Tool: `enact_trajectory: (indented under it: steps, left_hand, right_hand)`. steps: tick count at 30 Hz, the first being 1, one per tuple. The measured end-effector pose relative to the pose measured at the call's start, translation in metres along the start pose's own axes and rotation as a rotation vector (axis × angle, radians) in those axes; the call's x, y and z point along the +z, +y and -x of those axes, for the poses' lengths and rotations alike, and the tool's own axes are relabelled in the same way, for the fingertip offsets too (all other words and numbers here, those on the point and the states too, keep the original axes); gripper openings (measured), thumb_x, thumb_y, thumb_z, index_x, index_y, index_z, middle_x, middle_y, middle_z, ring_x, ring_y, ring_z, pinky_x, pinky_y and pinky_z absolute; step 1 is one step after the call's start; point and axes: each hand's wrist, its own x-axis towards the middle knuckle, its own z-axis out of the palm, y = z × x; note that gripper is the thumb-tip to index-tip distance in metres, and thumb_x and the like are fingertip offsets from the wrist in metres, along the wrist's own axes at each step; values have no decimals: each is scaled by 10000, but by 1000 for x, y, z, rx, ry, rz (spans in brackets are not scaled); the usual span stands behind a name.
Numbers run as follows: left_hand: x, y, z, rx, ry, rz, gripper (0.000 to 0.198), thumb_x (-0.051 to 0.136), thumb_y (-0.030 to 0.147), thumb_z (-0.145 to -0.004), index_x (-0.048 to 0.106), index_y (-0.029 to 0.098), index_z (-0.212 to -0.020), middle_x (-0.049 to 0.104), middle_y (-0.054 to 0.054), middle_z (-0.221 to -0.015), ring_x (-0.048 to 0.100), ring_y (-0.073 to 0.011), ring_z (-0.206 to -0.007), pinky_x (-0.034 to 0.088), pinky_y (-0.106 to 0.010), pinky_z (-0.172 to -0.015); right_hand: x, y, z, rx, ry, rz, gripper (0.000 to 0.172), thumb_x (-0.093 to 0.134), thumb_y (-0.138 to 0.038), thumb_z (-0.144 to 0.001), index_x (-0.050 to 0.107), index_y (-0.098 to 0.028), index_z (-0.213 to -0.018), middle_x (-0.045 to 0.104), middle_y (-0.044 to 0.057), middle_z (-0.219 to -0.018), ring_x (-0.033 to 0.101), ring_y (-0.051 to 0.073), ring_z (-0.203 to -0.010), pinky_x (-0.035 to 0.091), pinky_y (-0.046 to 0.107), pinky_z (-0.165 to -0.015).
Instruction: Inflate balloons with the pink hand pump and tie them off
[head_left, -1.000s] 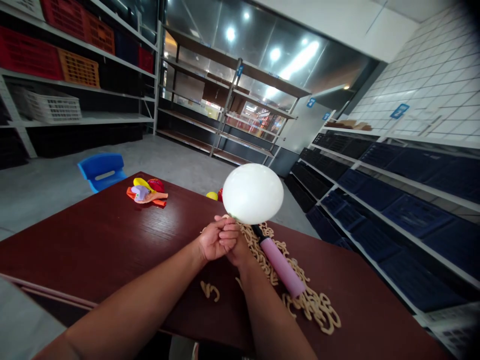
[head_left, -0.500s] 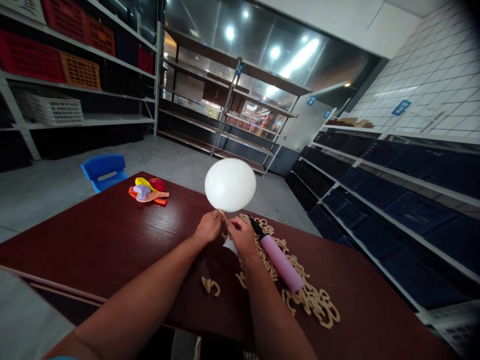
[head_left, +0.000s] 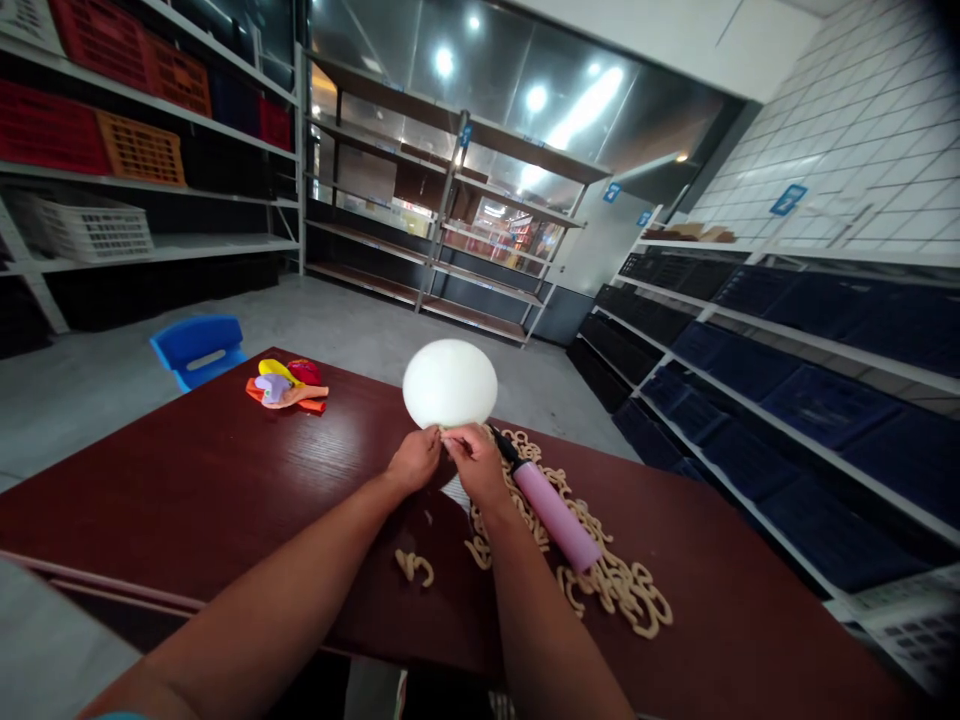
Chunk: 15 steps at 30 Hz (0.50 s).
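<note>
Over the dark red table (head_left: 187,480), the white balloon (head_left: 450,383) sits lower than half a second ago. A second ago it was farther right and looked bigger. The hands have stayed together at its neck throughout. The balloon is blown up, round, smooth and pale, with its neck pointing down. It stands just above both hands, touching them, over the far middle of the table. A pile of beige clips (head_left: 622,595) spreads to the right, with a pink pump (head_left: 553,512) lying on it just beside the right hand (head_left: 474,462). That hand and the left hand (head_left: 415,460) are closed, their fingertips pinching the balloon's neck. Limp coloured balloons (head_left: 285,385) lie well apart to the left.
</note>
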Motion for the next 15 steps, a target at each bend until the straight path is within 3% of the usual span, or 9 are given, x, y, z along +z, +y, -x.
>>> enact_trajectory:
  steps: [2,6,10,15]
  left_hand:
    - [0,1,2,18,-22,12,283,274,284,-890,516,173,-794,605,-71,-802,553,-147,-719,396,-252,-684]
    - [-1,6,7,10,-38,-59,276,263,282,-891,496,179,-785,595,-64,-755,538,-150,-678,381,-256,-640]
    - [0,8,10,36,-79,-181,277,251,290,-891,480,167,-797,590,-91,-764,535,-165,-677,363,-273,-624]
    - [6,7,8,43,-80,-144,346,195,352,-905,458,175,-768,565,-85,-751,529,-168,-693,365,-280,-645]
  right_hand:
    - [4,2,0,171,2,-146,156,574,-332,-741,631,-210,-819,606,13,-744,561,140,-662,452,246,-545]
    - [8,2,0,487,40,-354,248,663,-369,-630,569,-192,-777,565,-28,-593,526,117,-478,293,190,-332]
    - [8,4,0,573,7,-362,226,652,-373,-619,554,-187,-703,549,-28,-536,530,126,-441,285,197,-312]
    - [10,7,1,542,25,-214,149,523,-351,-717,523,-204,-690,506,-40,-465,482,120,-395,325,220,-345]
